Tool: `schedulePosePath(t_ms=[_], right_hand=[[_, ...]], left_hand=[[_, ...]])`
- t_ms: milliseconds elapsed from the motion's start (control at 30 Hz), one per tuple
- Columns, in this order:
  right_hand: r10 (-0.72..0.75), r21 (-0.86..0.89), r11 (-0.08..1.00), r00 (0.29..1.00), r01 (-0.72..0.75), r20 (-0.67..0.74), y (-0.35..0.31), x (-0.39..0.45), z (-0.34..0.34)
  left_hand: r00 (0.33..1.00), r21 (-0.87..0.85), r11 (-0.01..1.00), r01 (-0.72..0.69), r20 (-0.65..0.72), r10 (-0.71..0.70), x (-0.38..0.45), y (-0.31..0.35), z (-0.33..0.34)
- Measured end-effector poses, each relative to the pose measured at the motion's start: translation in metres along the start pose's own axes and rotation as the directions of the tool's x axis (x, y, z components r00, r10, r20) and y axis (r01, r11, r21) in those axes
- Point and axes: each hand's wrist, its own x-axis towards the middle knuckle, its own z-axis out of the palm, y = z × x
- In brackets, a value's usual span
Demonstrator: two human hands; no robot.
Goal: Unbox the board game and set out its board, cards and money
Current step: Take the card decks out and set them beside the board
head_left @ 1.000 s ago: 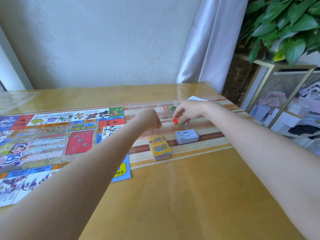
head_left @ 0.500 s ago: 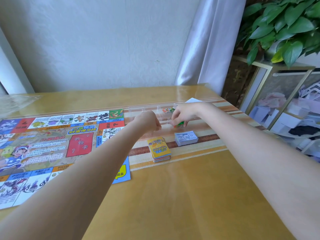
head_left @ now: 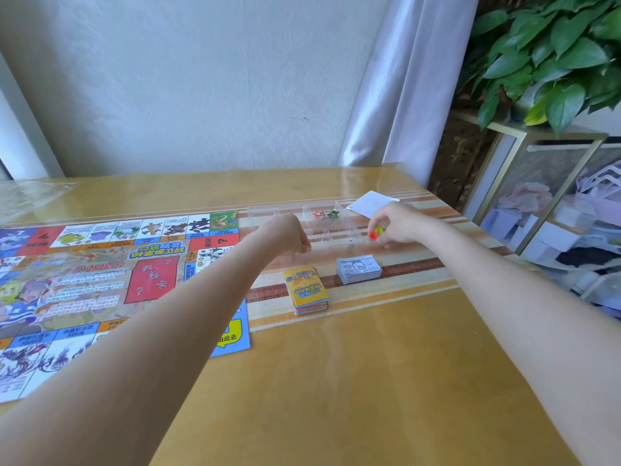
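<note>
Beside the clear tray [head_left: 322,227], right grip [head_left: 396,223] pinches red and yellow pieces [head_left: 375,233].

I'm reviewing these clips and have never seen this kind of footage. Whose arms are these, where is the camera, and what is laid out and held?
There is no machine here. A person wears a wide-angle camera on the head, looking forward and down, so both bare arms reach into view from below. On the wooden table lie the unfolded game board, a yellow-backed card stack and a stack of play money on a striped mat. Behind them stands a clear plastic tray with a few small coloured pieces inside. The right hand pinches small red and yellow pieces beside the tray. The left hand is curled at the tray's near edge; whether it grips it cannot be told.
</note>
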Motion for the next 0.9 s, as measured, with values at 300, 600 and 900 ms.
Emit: schedulePosePath(t_ms=[300,600,900], right_hand=[[-0.073,-0.185,0.978,0.991,0.093,0.111,-0.009,-0.004,-0.007],[-0.229,-0.230,0.934,0.951,0.275,0.207,-0.045,-0.013,0.007],[-0.102,0.108,0.987,0.980,0.122,-0.173,-0.021,0.001,0.003]], left_hand=[[1.000,-0.009,1.000,0.002,-0.012,-0.002,0.002,-0.001,0.001],[1.000,0.017,1.000,-0.009,-0.010,0.009,0.003,-0.002,0.002],[1.000,0.019,0.999,-0.026,0.016,0.026,0.006,-0.003,0.000]])
